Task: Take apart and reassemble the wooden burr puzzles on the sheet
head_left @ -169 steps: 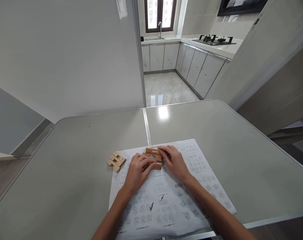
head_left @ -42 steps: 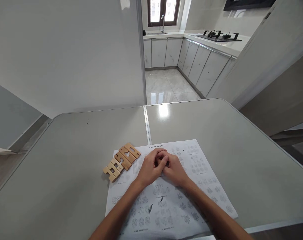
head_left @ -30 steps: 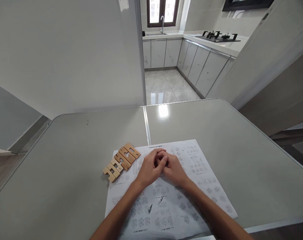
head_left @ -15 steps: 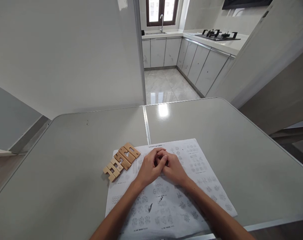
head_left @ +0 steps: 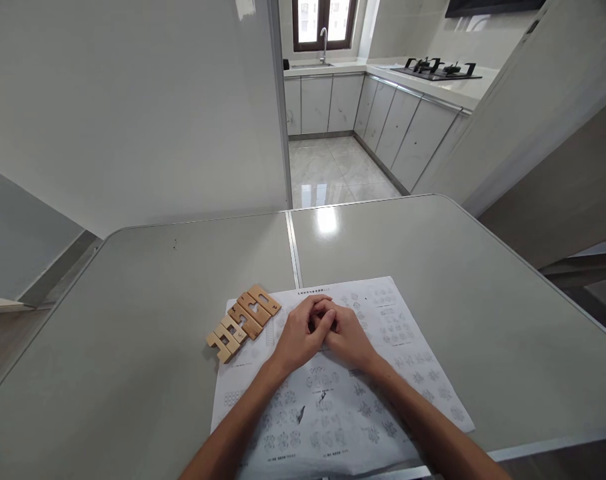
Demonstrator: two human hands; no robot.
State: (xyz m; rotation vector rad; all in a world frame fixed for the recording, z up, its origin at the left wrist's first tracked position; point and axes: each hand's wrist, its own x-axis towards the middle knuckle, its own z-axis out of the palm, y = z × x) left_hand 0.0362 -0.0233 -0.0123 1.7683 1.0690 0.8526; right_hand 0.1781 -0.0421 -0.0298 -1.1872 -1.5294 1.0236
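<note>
My left hand (head_left: 301,333) and my right hand (head_left: 349,333) rest clasped together on a printed instruction sheet (head_left: 413,373). The left fingers lie over the right ones, and both hands are closed. In the small gap between them no object shows. To the left of my hands, several notched wooden puzzle pieces (head_left: 250,325) lie side by side in a slanting row, partly over the sheet's left edge. Cut-outs and small numbers, one of them a 2, mark the pieces. Neither hand touches them. Small line drawings of assembly figures cover the sheet, partly hidden by my forearms.
All this lies on a grey-green table (head_left: 133,300) with a metal seam (head_left: 293,250) across it. A white wall panel (head_left: 183,120) stands behind on the left. Beyond the far edge is a kitchen with white cabinets (head_left: 347,103) and a gas hob (head_left: 437,72).
</note>
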